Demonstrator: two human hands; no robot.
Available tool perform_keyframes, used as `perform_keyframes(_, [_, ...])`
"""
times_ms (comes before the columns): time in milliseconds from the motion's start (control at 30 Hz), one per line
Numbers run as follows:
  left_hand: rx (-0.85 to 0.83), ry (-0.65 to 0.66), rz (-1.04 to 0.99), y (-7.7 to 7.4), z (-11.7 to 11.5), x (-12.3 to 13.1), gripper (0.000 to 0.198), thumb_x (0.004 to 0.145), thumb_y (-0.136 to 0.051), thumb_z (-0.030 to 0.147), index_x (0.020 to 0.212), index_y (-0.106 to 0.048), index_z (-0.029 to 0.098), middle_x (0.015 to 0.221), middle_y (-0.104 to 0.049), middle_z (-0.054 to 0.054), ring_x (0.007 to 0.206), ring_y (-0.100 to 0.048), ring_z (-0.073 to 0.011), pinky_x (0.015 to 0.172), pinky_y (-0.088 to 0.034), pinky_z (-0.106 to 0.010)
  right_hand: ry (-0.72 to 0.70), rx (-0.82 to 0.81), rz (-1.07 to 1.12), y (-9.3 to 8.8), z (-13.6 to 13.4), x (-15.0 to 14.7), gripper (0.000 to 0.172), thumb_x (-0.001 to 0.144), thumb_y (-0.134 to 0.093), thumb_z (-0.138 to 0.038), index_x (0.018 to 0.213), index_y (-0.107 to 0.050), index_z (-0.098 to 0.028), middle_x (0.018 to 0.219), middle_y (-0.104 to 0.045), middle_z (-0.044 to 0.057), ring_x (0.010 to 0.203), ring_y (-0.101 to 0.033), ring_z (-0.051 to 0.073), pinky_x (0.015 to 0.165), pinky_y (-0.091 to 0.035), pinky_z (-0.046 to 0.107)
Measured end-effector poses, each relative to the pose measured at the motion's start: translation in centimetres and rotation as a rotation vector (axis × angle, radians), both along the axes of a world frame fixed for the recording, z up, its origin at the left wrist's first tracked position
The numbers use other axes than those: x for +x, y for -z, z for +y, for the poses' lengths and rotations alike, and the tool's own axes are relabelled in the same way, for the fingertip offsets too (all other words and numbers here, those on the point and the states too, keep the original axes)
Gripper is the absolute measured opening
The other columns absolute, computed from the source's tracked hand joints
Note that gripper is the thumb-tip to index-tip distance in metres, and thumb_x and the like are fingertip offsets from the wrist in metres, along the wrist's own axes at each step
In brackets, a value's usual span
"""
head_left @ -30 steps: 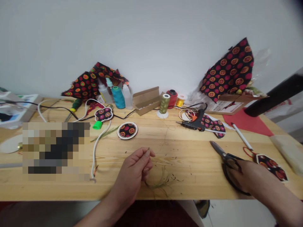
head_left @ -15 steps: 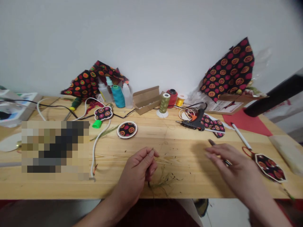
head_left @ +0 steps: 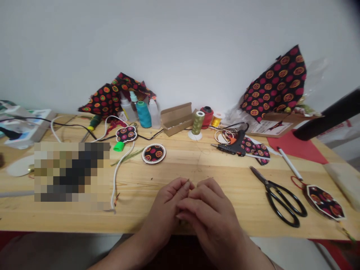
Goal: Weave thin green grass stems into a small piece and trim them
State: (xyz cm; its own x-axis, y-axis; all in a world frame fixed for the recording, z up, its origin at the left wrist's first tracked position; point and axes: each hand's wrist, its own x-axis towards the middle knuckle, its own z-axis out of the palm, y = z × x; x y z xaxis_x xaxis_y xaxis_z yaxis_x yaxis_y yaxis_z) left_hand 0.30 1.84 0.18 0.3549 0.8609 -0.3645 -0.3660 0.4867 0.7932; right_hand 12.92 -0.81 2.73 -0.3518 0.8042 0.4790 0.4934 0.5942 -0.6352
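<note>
My left hand (head_left: 170,206) is closed near the table's front edge, thumb and forefinger pinched. A tiny dark tip shows above the pinch; what it belongs to is hidden. My right hand (head_left: 215,212) is curled against the left one, fingers bent and touching it. Whatever lies between the two hands cannot be made out. Black-handled scissors (head_left: 277,195) lie to the right of my right hand, blades pointing away from me. Beyond my hands rests a round wooden-framed piece with patterned fabric (head_left: 153,153).
A glue gun (head_left: 233,146) lies behind on the right, near a white pen (head_left: 289,163) and an octagonal fabric piece (head_left: 324,201). Thread spools (head_left: 198,123), bottles and a cardboard box (head_left: 177,122) line the wall. A white cable (head_left: 116,180) runs at left.
My right hand has left the scissors on the table and moved left to meet my left hand. The green thread strands seen below my left hand are out of sight now.
</note>
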Motion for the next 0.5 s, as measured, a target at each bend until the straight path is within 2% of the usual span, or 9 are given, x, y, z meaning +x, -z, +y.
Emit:
perform_keyframes(267, [0.071,-0.011,0.07,-0.49,-0.22,0.17,0.012,0.076,-0.063,0.025,0.068,-0.06,0.016,0.063,-0.051,0.004,0.06,-0.043,-0.0092,0.056,-0.036,-0.017,-0.021,-0.084,0.097,0.28,0.56,-0.23,0.015,0.083,-0.053,-0.008,0.081,-0.061,-0.02,0.079,-0.061,0.002,0.079,-0.05,0.016,0.072,-0.044,0.032])
perform_keyframes(500, [0.05,-0.033,0.107,-0.55,-0.32,0.37,0.015,0.075,-0.063,0.029,0.068,-0.061,0.016,0.063,-0.053,0.003,0.058,-0.043,-0.0093,0.054,-0.034,-0.018,0.005,-0.134,0.188,0.88,0.56,0.3,0.017,0.081,-0.053,-0.007,0.072,-0.058,-0.02,0.077,-0.059,0.001,0.08,-0.049,0.016,0.071,-0.042,0.031])
